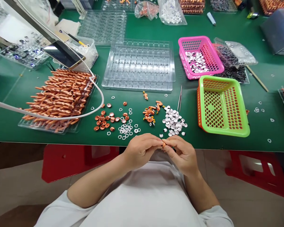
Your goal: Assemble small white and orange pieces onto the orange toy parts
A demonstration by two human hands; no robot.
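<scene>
My left hand (142,148) and my right hand (181,153) meet at the near edge of the green table (257,138), fingertips pinched together on one small orange piece (164,144). Just beyond them lie small heaps: white discs (173,121), orange pieces (149,114), white rings (126,129) and orange caps (105,120). Tweezers (179,99) lie past the discs.
A tray of long orange parts (59,97) sits at the left under a white cable (98,91). Clear blister trays (139,64) stand in the middle. A green basket (223,105) and a pink basket (198,56) with white discs are at the right. Red stools show below the table.
</scene>
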